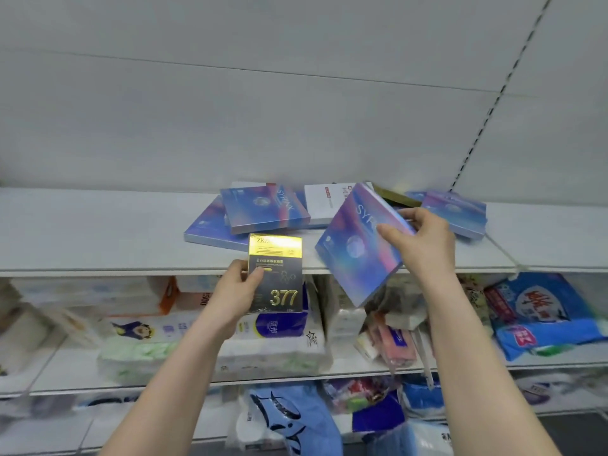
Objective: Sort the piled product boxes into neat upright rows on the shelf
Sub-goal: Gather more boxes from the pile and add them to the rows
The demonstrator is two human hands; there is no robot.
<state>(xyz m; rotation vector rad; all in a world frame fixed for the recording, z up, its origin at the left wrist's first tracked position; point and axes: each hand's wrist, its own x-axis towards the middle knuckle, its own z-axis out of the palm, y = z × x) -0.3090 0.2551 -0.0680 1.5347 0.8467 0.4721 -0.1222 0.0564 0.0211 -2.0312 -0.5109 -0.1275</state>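
My left hand (235,292) grips a black and gold box marked 377 (275,274), held upright in front of the white shelf's front edge (131,269). My right hand (419,243) grips a large iridescent blue-purple box (355,248), tilted and hanging partly past the edge. Behind them a loose pile lies flat on the shelf: a blue box (263,207) on top of another blue box (210,230), a white box (324,202), a gold-brown box (393,196) and a further blue box (457,212) at the right.
The left part of the shelf surface (92,225) is bare, with a white back panel above. Lower shelves hold tissue packs (273,334), a blue bag (543,307) and other wrapped goods. A slotted upright (487,120) runs up the back at the right.
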